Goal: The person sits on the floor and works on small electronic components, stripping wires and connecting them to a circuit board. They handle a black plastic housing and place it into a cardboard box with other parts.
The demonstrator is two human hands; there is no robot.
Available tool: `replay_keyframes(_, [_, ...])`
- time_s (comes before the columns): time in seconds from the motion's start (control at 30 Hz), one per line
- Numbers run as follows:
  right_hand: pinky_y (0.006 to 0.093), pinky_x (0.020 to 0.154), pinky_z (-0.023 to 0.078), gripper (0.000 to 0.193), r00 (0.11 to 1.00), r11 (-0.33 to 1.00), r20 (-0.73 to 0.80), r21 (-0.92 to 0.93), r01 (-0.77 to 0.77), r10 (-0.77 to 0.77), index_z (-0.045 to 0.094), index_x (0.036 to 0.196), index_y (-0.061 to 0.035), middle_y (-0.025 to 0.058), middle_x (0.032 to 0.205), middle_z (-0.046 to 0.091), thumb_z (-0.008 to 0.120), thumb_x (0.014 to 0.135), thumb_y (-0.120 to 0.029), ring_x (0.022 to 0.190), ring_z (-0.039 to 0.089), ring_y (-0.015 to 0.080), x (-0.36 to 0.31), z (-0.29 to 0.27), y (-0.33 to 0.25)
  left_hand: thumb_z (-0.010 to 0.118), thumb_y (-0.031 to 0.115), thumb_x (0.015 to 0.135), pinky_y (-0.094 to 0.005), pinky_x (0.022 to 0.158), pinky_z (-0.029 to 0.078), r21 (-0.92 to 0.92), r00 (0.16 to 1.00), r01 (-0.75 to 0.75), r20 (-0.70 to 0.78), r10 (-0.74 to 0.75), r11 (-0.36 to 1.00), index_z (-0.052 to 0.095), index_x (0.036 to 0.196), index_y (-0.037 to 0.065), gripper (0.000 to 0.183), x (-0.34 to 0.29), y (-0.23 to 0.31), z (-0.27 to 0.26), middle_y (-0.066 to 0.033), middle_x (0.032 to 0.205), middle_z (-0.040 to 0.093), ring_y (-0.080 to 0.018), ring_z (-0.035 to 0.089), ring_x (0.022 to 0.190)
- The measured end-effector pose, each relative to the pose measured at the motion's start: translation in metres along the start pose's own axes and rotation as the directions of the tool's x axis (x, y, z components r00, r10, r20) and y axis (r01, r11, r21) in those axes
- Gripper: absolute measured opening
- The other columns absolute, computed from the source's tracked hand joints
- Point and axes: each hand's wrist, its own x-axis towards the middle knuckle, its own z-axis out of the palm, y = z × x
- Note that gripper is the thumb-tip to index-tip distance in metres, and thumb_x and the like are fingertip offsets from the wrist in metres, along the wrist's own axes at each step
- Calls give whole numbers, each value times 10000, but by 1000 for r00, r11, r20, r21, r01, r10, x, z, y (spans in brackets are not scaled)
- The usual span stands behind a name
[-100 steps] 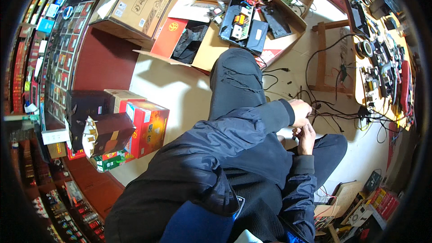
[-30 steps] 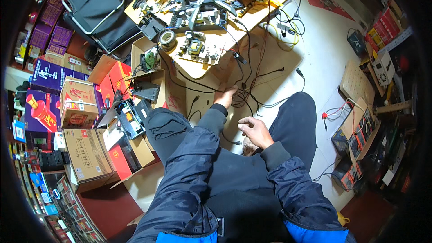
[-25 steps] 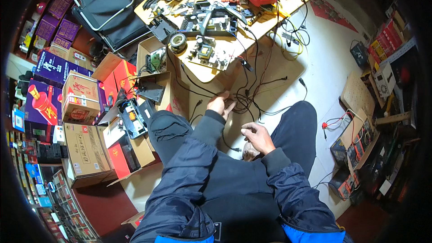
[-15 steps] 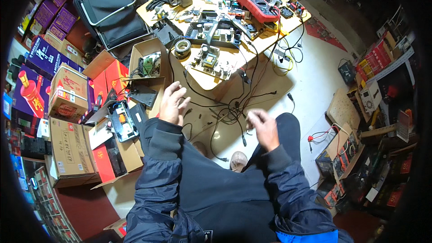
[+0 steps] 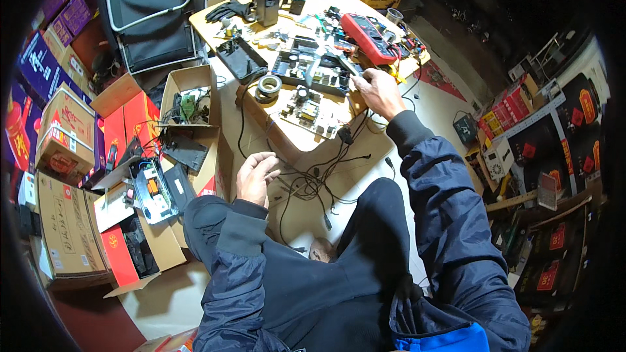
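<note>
My right hand (image 5: 379, 93) reaches over the table's right front edge. Its fingers are closed at the end of a dark, narrow piece beside the opened power supply; what they grip, if anything, I cannot make out. The black-cased power supply (image 5: 312, 68) lies with its inside exposed. In front of it, a bare circuit board (image 5: 309, 112) rests at the near corner of the table. A roll of tape (image 5: 268, 88) sits to the board's left. Above my lap, short of the table, my left hand (image 5: 256, 179) hangs loosely curled, fingers apart, nothing visible in it.
On the table (image 5: 284, 135) are a red multimeter (image 5: 368, 39), a black plastic casing (image 5: 241, 60) and a dark glove (image 5: 229, 11). Tangled black cables (image 5: 313, 182) lie on the floor below. At left stand cardboard boxes (image 5: 72, 221) and an open electronic unit (image 5: 155, 190).
My right hand has moved forward and right, from above my knee to the table, and its fingers have closed there. My left hand has drawn back slightly toward me. The view has shifted.
</note>
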Motion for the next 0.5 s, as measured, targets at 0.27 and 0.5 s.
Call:
replay_keyframes(0.27, [336,666,516,347,980,971,-197,224,84,-39,750,958,41,154,765,713,689,976,-300,669,657,203,12,-12,-19,633,149,998,-291,841,556,-12,999,14,48,-14,1000,666,1097,45,147,-5,8,-2,-67,1082,721,-148,693,1003])
replay_keyframes(0.5, [425,700,554,350,885,929,-289,-179,323,-364,741,870,-19,185,782,697,654,969,-343,743,694,338,81,20,-43,647,159,996,-285,832,545,-42,998,22,57,-20,999,671,1081,52,139,-2,7,0,-59,1065,724,-139,691,973])
